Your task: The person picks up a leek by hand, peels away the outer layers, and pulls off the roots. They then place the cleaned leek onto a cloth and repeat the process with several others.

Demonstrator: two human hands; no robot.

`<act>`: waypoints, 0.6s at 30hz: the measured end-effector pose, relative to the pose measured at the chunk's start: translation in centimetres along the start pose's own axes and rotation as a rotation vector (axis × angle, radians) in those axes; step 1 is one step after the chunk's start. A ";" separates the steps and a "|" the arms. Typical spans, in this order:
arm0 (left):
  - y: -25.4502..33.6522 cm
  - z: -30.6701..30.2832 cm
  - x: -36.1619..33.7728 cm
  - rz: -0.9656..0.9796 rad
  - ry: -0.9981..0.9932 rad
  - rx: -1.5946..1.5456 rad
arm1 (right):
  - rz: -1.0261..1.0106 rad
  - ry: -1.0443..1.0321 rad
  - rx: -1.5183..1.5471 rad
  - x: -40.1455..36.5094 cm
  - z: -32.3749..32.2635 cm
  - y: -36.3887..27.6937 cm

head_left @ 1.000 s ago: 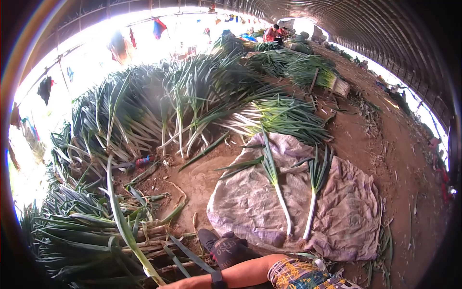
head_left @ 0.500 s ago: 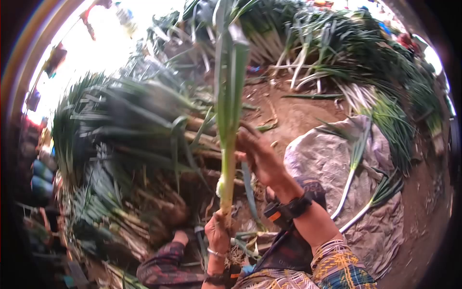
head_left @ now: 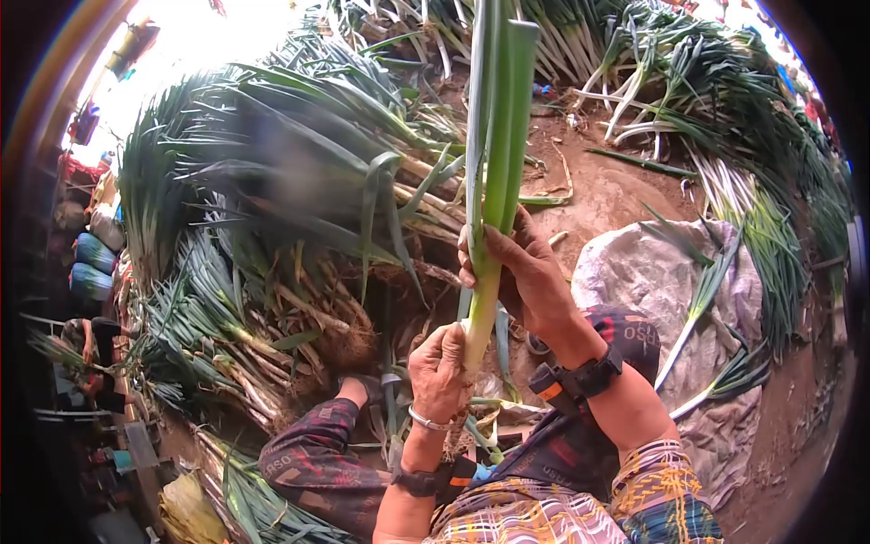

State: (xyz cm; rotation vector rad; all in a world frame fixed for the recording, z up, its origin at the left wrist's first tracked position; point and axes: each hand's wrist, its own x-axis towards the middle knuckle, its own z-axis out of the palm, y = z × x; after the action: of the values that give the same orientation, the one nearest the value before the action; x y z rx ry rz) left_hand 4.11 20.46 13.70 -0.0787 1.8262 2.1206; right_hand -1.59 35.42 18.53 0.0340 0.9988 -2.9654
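A large leek (head_left: pixel 498 172) stands nearly upright in front of me, its broad green leaves reaching the top of the view. My left hand (head_left: pixel 439 370) is closed round the pale lower stalk, with roots hanging beneath it. Higher up, where the leaves fan out, my right hand (head_left: pixel 535 276) grips the same leek between thumb and fingers. To the left of both hands lies a heap of untrimmed leeks (head_left: pixel 299 172), some with soil on their roots. Two cleaned leeks with white stalks, a nearer one (head_left: pixel 725 376) and a farther one (head_left: pixel 698 313), rest on a sack at the right.
The pale sack (head_left: pixel 616 263) is spread on the brown earth floor (head_left: pixel 580 204) beside my knee. Bundles of leeks (head_left: pixel 716 100) ring the back and right side. More leeks (head_left: pixel 245 494) lie at lower left near a yellowish bag (head_left: pixel 192 510). Leaf scraps surround my legs.
My right hand, earlier beside the leek with fingers extended, has closed on it. My left hand has moved up with the leek. The whole view has shifted slightly.
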 end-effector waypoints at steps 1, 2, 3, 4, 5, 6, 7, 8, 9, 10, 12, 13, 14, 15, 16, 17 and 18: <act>-0.5 0.0 -0.1 -0.036 0.012 -0.029 | 0.016 -0.013 0.014 -0.2 0.1 0.0; -1.0 -0.1 -0.1 -0.068 0.027 -0.059 | -0.003 -0.027 0.012 -0.2 0.1 0.1; -2.4 -0.7 -0.2 -0.074 0.055 0.019 | -0.023 -0.043 0.012 -0.3 0.1 0.0; -3.0 -1.2 -0.5 0.011 0.101 0.389 | -0.045 -0.062 0.013 -0.3 0.0 -0.1; -5.1 -2.2 -1.0 0.002 0.100 0.610 | -0.098 -0.032 -0.013 0.0 -0.1 -0.4; -7.6 -3.4 -1.6 -0.010 0.097 0.830 | -0.139 -0.038 -0.017 0.2 -0.2 -1.0; -9.4 -4.2 -2.2 -0.101 0.082 0.966 | -0.161 -0.043 -0.012 0.4 -0.1 -1.5; -10.9 -5.0 -3.0 -0.195 0.062 1.102 | -0.183 -0.043 -0.005 0.4 -0.1 -1.8; -12.4 -6.0 -3.6 -0.292 0.040 1.237 | -0.190 -0.049 -0.001 0.3 -0.5 -1.9; -13.8 -7.4 -3.8 -0.407 -0.041 1.347 | -0.197 -0.062 0.003 0.3 -0.7 -2.0; -17.0 -10.8 -3.8 -0.600 -0.142 1.493 | -0.225 -0.076 0.006 0.6 -0.9 -2.8; -18.5 -12.4 -4.1 -0.657 -0.119 1.546 | -0.235 -0.066 0.011 0.5 -1.0 -3.1; -19.9 -14.1 -4.4 -0.688 -0.085 1.541 | -0.242 -0.055 0.017 0.3 -1.2 -3.4; -19.6 -14.9 -4.8 -0.748 -0.045 1.526 | -0.251 -0.034 0.011 0.1 -1.0 -3.9; -19.4 -15.3 -4.8 -0.804 -0.005 1.512 | -0.263 -0.046 0.035 0.3 -1.5 -4.0; -19.4 -15.6 -4.6 -0.771 0.008 1.497 | -0.270 -0.059 0.049 0.4 -1.7 -4.2; -18.6 -15.4 -4.5 -0.741 0.018 1.484 | -0.276 -0.068 0.064 0.4 -1.9 -4.3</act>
State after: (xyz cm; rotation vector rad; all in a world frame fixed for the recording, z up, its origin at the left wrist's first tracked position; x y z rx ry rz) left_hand 10.94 6.70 -5.43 -0.3173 2.3530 0.0602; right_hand -2.04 40.01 19.66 -0.2209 0.9727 -3.2186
